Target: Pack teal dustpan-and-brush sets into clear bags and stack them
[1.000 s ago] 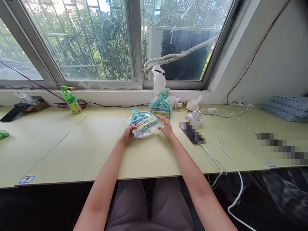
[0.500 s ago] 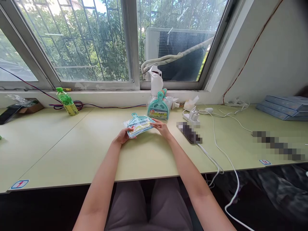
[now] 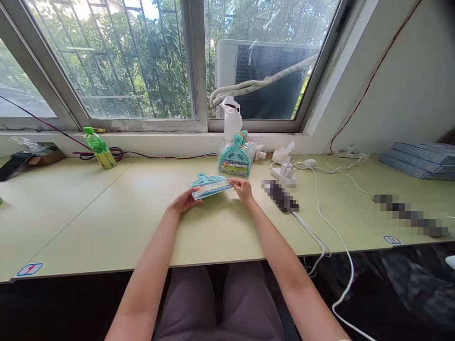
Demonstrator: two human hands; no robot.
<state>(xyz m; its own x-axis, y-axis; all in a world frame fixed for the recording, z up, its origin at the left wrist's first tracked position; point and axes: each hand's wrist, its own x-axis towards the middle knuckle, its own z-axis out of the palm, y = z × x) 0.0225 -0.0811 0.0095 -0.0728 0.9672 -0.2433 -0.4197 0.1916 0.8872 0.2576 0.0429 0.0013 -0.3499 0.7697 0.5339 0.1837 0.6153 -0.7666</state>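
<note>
A flat teal pack shaped like a small dustpan [image 3: 212,187], wrapped in clear plastic, is held above the table between my two hands. Its lower edge faces me, and its teal handle end points away toward the window. My left hand [image 3: 185,201] grips the left corner, fingers partly under it. At the right corner, my right hand [image 3: 242,190] pinches the wrapper's edge. Just behind stands a row of matching packaged dustpans [image 3: 234,158], upright with handles on top and a printed label on the front one.
A green bottle [image 3: 100,148] and coiled cable are at the back left. To the right lie a blurred phone [image 3: 281,196], a white power strip [image 3: 283,175] and trailing white cables. Blue boxes [image 3: 419,160] are stacked at the far right of the table [image 3: 117,227].
The held pack has tilted so its near edge turns up toward me and its front shows less. Both hands have shifted slightly, the right one a little to the right.
</note>
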